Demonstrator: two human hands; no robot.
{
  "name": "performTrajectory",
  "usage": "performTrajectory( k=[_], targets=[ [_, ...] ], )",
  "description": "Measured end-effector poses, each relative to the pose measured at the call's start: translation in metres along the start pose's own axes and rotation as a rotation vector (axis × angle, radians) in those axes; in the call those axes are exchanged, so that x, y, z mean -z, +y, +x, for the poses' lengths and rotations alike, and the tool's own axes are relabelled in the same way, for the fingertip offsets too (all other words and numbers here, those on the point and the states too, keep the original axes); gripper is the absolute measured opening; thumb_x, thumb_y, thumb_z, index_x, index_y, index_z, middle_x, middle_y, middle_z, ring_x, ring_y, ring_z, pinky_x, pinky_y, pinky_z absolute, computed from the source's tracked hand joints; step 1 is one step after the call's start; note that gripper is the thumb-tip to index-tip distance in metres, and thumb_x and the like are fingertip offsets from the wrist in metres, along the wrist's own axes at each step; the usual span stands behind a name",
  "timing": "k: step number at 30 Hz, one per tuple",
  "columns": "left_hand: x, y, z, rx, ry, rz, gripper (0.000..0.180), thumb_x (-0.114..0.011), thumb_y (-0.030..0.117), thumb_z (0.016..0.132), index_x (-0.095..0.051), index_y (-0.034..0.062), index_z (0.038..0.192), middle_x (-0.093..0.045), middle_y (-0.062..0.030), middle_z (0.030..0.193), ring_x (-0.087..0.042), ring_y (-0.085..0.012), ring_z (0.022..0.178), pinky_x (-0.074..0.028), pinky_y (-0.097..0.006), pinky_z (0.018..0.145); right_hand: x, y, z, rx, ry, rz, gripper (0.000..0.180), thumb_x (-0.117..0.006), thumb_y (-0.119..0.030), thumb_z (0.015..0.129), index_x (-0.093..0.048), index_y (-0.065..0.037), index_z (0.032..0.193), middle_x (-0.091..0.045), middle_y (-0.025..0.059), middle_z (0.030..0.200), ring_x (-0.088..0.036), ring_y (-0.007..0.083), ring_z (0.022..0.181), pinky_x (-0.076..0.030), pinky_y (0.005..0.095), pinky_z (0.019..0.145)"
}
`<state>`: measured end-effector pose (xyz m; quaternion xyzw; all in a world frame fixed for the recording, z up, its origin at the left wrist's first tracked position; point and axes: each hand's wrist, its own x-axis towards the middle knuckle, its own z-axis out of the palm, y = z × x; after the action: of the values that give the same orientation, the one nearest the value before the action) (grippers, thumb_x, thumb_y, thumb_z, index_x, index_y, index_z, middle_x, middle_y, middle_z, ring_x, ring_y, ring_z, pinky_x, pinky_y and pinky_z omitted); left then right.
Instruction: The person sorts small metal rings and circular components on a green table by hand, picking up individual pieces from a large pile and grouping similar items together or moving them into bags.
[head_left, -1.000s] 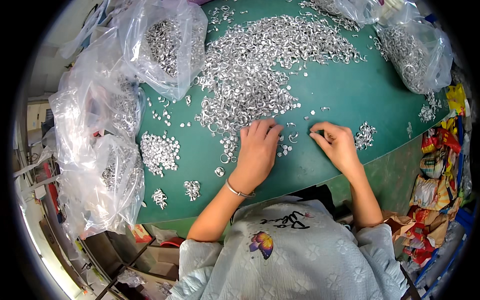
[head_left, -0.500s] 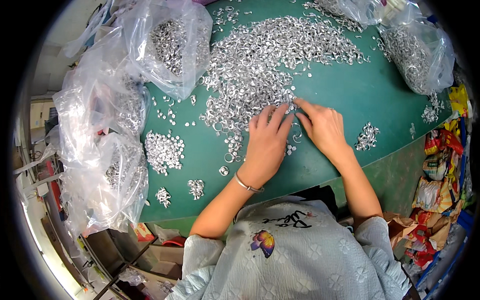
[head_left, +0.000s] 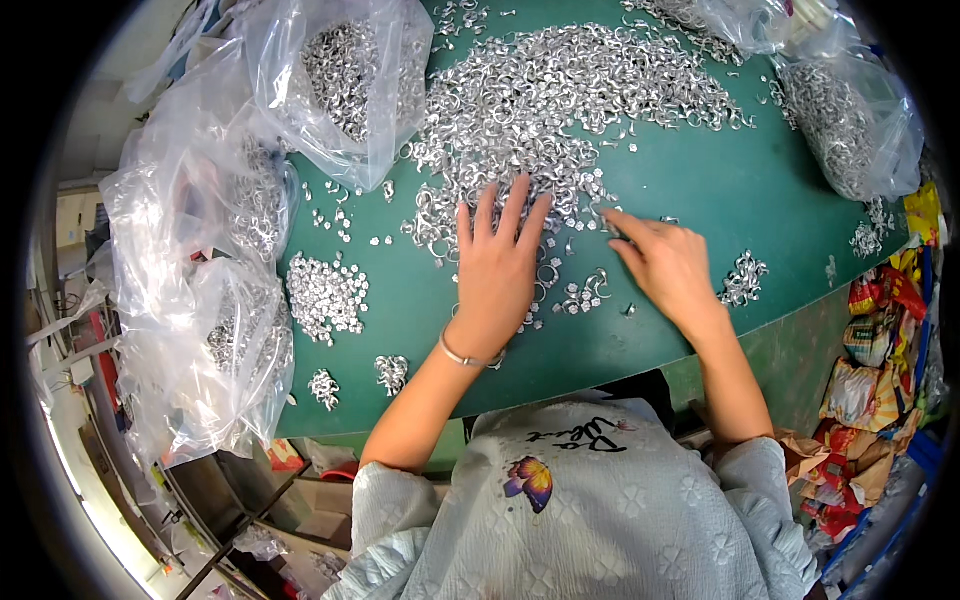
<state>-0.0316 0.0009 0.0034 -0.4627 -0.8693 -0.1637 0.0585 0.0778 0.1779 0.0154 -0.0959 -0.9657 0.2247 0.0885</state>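
Observation:
A broad pile of small silvery metal pieces (head_left: 580, 80), many of them ring- or hook-shaped, covers the upper middle of a green tabletop (head_left: 700, 175). My left hand (head_left: 497, 280) lies with fingers spread on the pile's near edge, a bangle at its wrist. To its right, my right hand (head_left: 668, 268) has its index finger stretched to small pieces at the edge, the thumb apart and the other fingers curled. Nothing shows in its grasp. Between the hands sits a loose cluster of pieces (head_left: 583, 294), with one lone piece (head_left: 629, 310) beside it.
Small round pieces (head_left: 326, 300) are grouped at left, with two little heaps (head_left: 323, 389) (head_left: 391, 374) nearer me. Another heap (head_left: 743, 278) lies right of my right hand. Clear plastic bags of pieces (head_left: 385, 150) (head_left: 895, 140) stand at both sides. Colourful packages (head_left: 868, 335) are beyond the right edge.
My left hand has shifted left and farther onto the pile, fingers spreading. My right hand has drawn off to the right, and the cluster between them is now uncovered.

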Motion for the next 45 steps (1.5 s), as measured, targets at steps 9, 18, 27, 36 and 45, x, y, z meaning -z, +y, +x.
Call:
performTrajectory(
  k=[9,18,27,36,45],
  targets=[
    [0.015,-0.005,-0.049,0.222,0.070,-0.120,0.046,-0.052,-0.005,0.072,-0.057,0.0050,0.117,-0.045,-0.0099,0.131,-0.042,-0.0352,0.114,-0.031,-0.053,0.098,0.003,-0.024,-0.013,-0.098,0.073,0.153,0.014,-0.069,-0.017,0.077,-0.063,-0.010,0.087,-0.065,0.0090,0.073,-0.063,0.0281,0.063,-0.047,0.0383,0.052],
    [0.033,0.012,-0.041,0.225,0.070,-0.073,0.033,-0.062,0.004,0.078,-0.061,0.0105,0.111,-0.053,-0.0074,0.118,-0.048,-0.0273,0.107,-0.031,-0.041,0.091,-0.015,-0.036,0.003,-0.023,-0.025,0.058,0.015,-0.066,-0.016,0.079,-0.056,-0.008,0.087,-0.061,0.0088,0.067,-0.059,0.0313,0.060,-0.043,0.0413,0.049],
    [0.008,0.010,-0.029,0.044,0.017,-0.181,0.021,-0.065,0.009,0.077,-0.062,0.0083,0.098,-0.056,-0.0037,0.098,-0.050,-0.0229,0.091,-0.033,-0.038,0.080,0.004,0.000,-0.007,-0.374,-0.063,1.798,0.014,-0.049,-0.014,0.079,-0.051,-0.001,0.084,-0.048,0.0058,0.074,-0.038,0.0130,0.052,-0.031,0.0252,0.045],
    [0.014,0.014,-0.030,0.141,0.004,-0.193,0.016,-0.067,0.008,0.075,-0.063,0.0085,0.090,-0.053,-0.0035,0.096,-0.049,-0.0223,0.089,-0.033,-0.037,0.076,-0.010,-0.031,0.004,-0.270,-0.088,0.740,0.007,-0.061,-0.007,0.081,-0.064,-0.004,0.086,-0.039,-0.0030,0.054,-0.033,0.0083,0.045,-0.029,0.0252,0.042],
    [0.031,0.009,-0.051,0.136,0.002,-0.266,0.016,-0.068,0.006,0.073,-0.063,0.0080,0.088,-0.054,-0.0039,0.094,-0.050,-0.0227,0.087,-0.033,-0.037,0.076,-0.006,-0.022,-0.002,-0.096,-0.039,0.139,0.012,-0.066,-0.011,0.077,-0.065,-0.010,0.088,-0.062,0.0068,0.075,-0.061,0.0275,0.064,-0.046,0.0379,0.052]
  ],
)
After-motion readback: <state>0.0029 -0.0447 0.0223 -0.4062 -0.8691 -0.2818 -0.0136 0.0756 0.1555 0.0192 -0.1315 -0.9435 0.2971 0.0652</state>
